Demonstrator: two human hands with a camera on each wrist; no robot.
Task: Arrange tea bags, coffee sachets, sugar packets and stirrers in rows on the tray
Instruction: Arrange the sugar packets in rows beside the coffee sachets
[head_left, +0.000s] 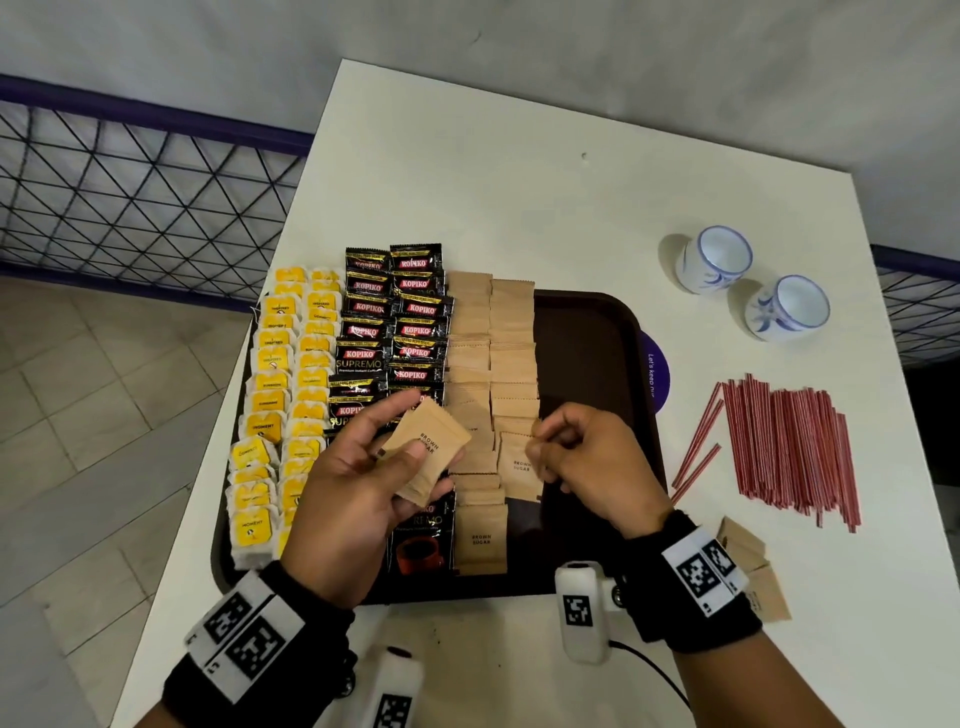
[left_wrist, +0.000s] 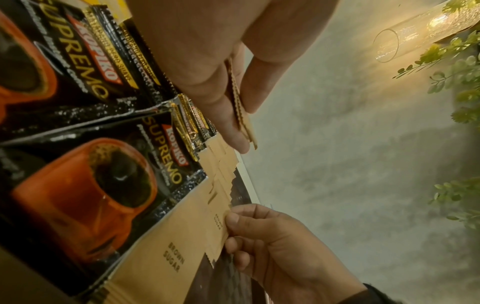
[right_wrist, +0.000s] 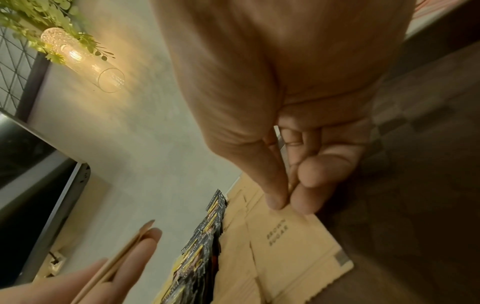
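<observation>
On a dark brown tray (head_left: 587, 332) lie two rows each of yellow tea bags (head_left: 291, 395), black Kopiko coffee sachets (head_left: 395, 322) and brown sugar packets (head_left: 491, 343). My left hand (head_left: 410, 447) hovers over the tray's near part and holds a thin stack of sugar packets (head_left: 431, 447) between thumb and fingers, seen edge-on in the left wrist view (left_wrist: 242, 115). My right hand (head_left: 540, 441) pinches the far edge of a sugar packet (head_left: 519, 467) lying in the right-hand sugar row; thumb and forefinger (right_wrist: 275, 197) meet on the packet (right_wrist: 293, 236). Red stirrers (head_left: 779, 447) lie on the table.
The tray's right part shows bare surface. Two white-and-blue cups (head_left: 753, 291) stand at the table's far right. A few loose sugar packets (head_left: 753, 571) lie by my right wrist. The white table (head_left: 519, 171) ends at the left beside a mesh railing (head_left: 130, 197).
</observation>
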